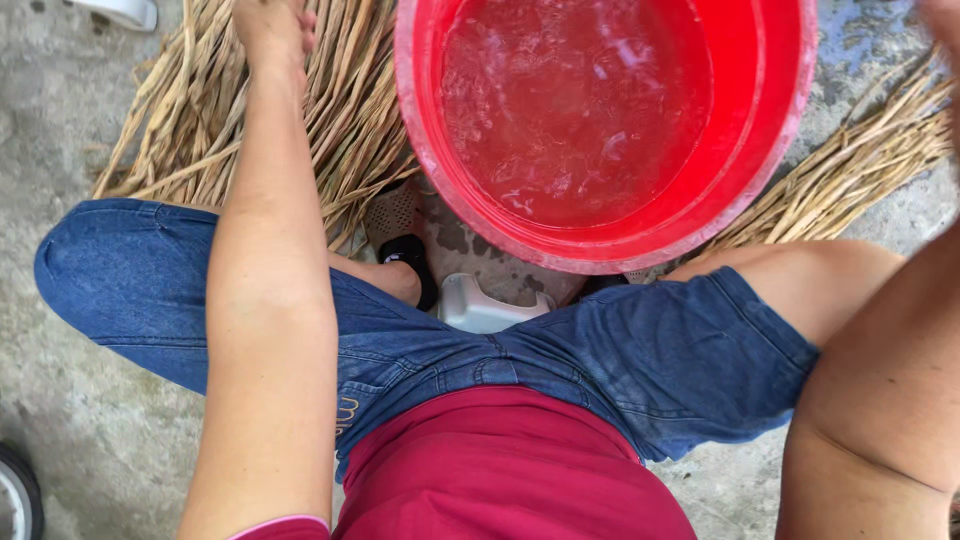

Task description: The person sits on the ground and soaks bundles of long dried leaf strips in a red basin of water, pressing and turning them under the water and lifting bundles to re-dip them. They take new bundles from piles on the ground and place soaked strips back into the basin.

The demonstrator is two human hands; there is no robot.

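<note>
My left hand point(272, 22) reaches out to the top edge of the view and rests on a pile of dry straw-coloured reeds point(190, 110); its fingers are cut off by the frame. Only a sliver of my right hand point(945, 25) shows at the top right corner, above a second bundle of reeds point(860, 160). Between my knees stands a big red plastic tub point(770, 150) filled with rippling water. I sit low in blue denim shorts and a red top.
A small pale plastic stool point(480, 305) sits under me on the concrete floor point(60, 400). A dark sandal point(410, 255) lies by the tub. Part of a wheel point(15, 495) shows at the bottom left, and a white object point(120, 10) at the top left.
</note>
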